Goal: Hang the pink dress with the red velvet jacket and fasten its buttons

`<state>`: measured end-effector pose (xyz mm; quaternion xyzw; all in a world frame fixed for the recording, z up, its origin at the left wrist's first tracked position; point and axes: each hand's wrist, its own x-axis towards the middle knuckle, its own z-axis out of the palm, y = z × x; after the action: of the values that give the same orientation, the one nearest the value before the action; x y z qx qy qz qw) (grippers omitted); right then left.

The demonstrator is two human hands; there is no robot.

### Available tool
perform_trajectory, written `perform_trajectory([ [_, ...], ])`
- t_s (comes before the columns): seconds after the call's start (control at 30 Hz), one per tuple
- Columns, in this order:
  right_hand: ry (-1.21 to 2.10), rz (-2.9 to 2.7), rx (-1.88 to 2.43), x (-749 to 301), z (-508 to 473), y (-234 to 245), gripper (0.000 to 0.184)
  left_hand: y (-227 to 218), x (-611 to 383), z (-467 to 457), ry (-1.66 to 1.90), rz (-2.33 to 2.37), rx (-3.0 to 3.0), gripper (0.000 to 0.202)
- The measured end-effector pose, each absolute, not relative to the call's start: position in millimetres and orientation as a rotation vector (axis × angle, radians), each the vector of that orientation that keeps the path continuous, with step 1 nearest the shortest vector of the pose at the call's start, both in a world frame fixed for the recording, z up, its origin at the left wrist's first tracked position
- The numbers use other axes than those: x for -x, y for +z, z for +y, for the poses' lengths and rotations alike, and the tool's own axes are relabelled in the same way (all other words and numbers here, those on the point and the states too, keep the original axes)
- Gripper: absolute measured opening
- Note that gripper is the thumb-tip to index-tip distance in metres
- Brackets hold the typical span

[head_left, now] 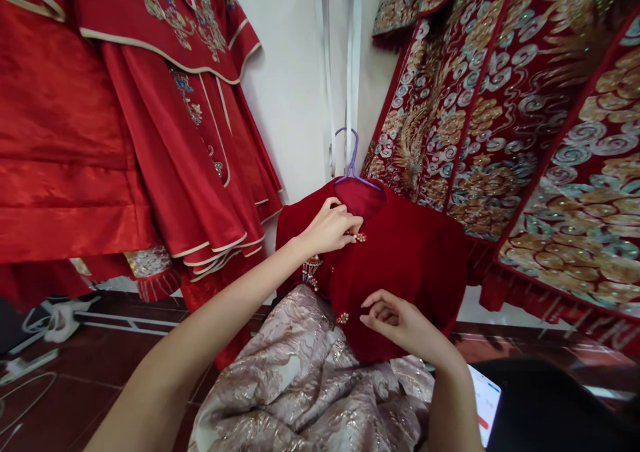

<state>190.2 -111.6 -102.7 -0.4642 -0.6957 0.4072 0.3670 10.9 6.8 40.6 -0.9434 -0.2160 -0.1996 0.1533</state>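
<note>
A dark red velvet jacket (410,252) hangs in front of me on a purple hanger (354,162). Just below its neckline, my left hand (334,225) is closed in a pinch at the front edge, right beside a jewelled button (361,237). Lower down, my right hand (400,319) hovers over the jacket front with curled fingers and a gap between thumb and forefinger; nothing shows in it. Another jewelled button (343,318) lies to its left. A beaded tassel ornament (311,269) hangs partly behind my left wrist. Below spreads a shiny silvery-pink brocade skirt (300,372).
Red garments with pale piping (175,139) hang at the left. Heavily embroidered red and gold garments (500,119) fill the right. White metal uprights (353,59) stand behind the hanger. A lit phone (484,402) lies at lower right; white shoes (63,322) sit at far left.
</note>
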Motion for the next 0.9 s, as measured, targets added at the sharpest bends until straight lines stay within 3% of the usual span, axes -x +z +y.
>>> perform_trajectory([
  [0.33, 0.928, -1.76, 1.22, -182, -112, -102, 0.028, 42, -13, 3, -0.577, -0.554, 2.618, 0.01],
  [0.5, 0.421, -1.348, 1.14, -166, -95, -75, 0.024, 36, -10, 0, -0.567, -0.513, 2.546, 0.015],
  [0.57, 0.051, -1.063, 1.136, -157, -78, -55, 0.033, 31, -8, -1, -0.544, -0.522, 2.457, 0.022],
  [0.63, -0.266, -0.92, 1.195, -147, -56, -38, 0.058, 25, -6, -1, -0.56, -0.607, 2.341, 0.025],
  [0.73, -0.393, -0.975, 1.31, -138, -29, -26, 0.09, 10, 1, -1, -0.685, -0.813, 2.192, 0.026],
  [0.9, -0.367, -1.223, 1.437, -139, -31, -41, 0.09, -32, 14, 4, -1.114, -1.106, 2.036, 0.054],
])
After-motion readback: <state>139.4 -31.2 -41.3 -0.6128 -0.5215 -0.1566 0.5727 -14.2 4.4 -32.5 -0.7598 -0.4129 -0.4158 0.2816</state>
